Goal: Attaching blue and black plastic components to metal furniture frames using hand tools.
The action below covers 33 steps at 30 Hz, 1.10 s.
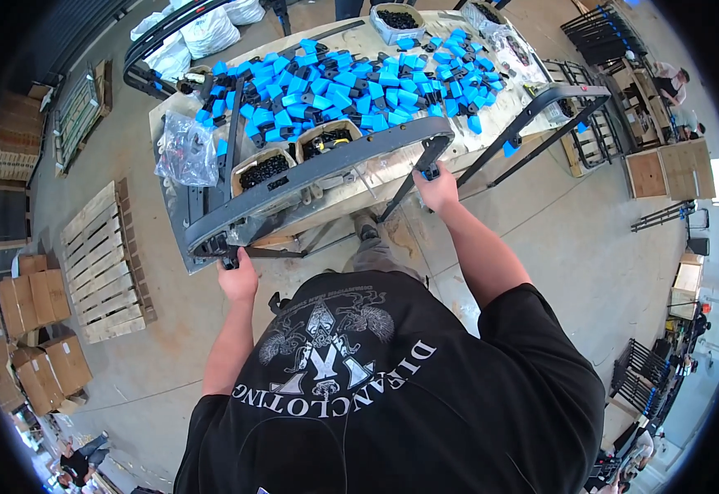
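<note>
A dark grey bent-tube metal frame [326, 167] spans the near edge of the work table [359, 194]. At its left end, the fingers of my left hand [237, 278] are wrapped round a small black fitting. My right hand [438, 189] grips the other end, just below the bend, beside a small dark part. Behind the frame lies a big heap of blue plastic-capped black pieces [318, 92]. Two cardboard boxes stand close to the frame: one box [240, 186] holds black hardware, the other box [300, 148] also a yellow-handled tool. The fingertips are partly hidden.
A clear plastic bag [186, 152] lies on the table's left side. Another black tube frame [532, 111] leans at its right end. A wooden pallet [104, 263] and cardboard boxes [34, 300] are on the left floor. White sacks [207, 33] stand behind; other people work at far right.
</note>
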Tool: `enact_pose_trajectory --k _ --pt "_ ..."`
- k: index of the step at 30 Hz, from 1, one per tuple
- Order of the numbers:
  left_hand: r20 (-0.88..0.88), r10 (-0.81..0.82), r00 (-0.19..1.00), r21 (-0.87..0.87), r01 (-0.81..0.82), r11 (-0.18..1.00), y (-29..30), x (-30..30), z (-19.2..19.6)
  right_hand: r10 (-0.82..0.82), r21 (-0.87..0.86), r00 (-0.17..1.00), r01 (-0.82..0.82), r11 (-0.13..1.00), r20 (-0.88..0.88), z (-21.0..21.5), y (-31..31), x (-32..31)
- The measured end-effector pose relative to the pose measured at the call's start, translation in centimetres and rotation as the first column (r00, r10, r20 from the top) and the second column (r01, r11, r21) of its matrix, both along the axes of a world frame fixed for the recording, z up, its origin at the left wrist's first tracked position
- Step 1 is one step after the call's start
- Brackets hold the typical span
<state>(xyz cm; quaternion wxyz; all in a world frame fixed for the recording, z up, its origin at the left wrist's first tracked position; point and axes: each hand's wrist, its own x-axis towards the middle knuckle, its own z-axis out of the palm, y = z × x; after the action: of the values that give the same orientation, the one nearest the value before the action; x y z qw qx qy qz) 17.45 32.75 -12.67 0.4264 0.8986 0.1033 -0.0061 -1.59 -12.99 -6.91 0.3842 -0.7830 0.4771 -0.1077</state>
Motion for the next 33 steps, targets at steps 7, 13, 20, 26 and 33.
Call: enact_pose_trajectory --k 7,13,20,26,33 --pt "-0.673 -0.184 0.716 0.093 0.328 0.94 -0.8 0.8 9.8 0.388 0.177 0.731 -0.352 0.919 -0.562 4.7 -3.1 -0.4" --pt "-0.597 -0.194 0.778 -0.002 0.24 0.971 0.0 0.2 6.3 0.278 0.362 0.949 -0.21 0.908 -0.149 2.4 -2.5 -2.8" --pt "-0.755 -0.363 0.546 -0.56 -0.249 0.79 1.5 2.4 8.2 -0.346 0.92 0.893 -0.158 0.358 0.288 5.1 -1.1 -3.5" --pt "-0.886 -0.312 0.344 -0.418 -0.296 0.859 0.4 3.0 11.3 -0.18 0.85 0.982 0.142 0.507 -0.056 8.7 -1.9 -1.5" --pt "0.024 -0.06 0.998 -0.179 0.063 0.982 0.7 -1.4 1.9 0.066 0.034 0.998 -0.067 0.997 0.02 -1.4 -0.9 -2.0"
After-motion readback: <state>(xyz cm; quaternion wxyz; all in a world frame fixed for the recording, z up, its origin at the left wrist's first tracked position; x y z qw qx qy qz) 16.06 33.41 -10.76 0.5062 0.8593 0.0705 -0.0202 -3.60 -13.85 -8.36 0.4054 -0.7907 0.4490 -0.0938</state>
